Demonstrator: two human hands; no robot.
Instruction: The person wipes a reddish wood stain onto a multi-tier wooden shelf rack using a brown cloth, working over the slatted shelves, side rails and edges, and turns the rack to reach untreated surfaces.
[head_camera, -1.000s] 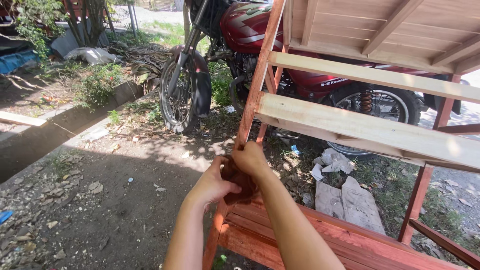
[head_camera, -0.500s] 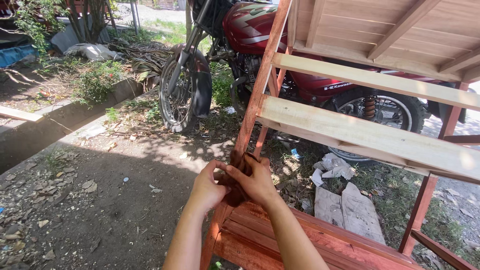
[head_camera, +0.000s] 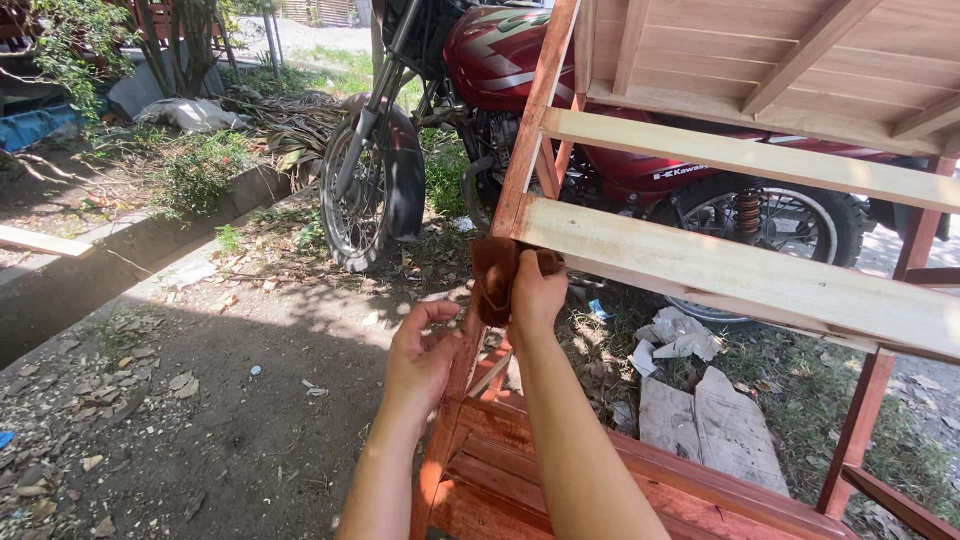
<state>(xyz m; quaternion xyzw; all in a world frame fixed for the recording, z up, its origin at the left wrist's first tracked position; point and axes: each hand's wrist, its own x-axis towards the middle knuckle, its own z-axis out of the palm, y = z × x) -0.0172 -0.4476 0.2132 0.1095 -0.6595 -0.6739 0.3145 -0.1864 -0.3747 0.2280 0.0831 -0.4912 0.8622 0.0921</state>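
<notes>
The right hand (head_camera: 537, 292) is closed around a brown rag (head_camera: 495, 278) and presses it against the red wooden post (head_camera: 522, 150), just under the place where a pale unpainted plank (head_camera: 740, 265) meets the post. The rag hangs a little below the fingers. The left hand (head_camera: 420, 355) is lower and rests on the same post, with the fingers bent loosely around its edge; it does not hold the rag. Both forearms reach up from the bottom of the view. Under the hands are red painted slats (head_camera: 520, 470) of the same wooden frame. Behind the frame stands a red motorcycle (head_camera: 480, 90), with its front wheel (head_camera: 352, 195) on the dirt ground (head_camera: 200, 400). Crumpled paper (head_camera: 680, 335) and flat stones (head_camera: 715, 425) lie to the right.
</notes>
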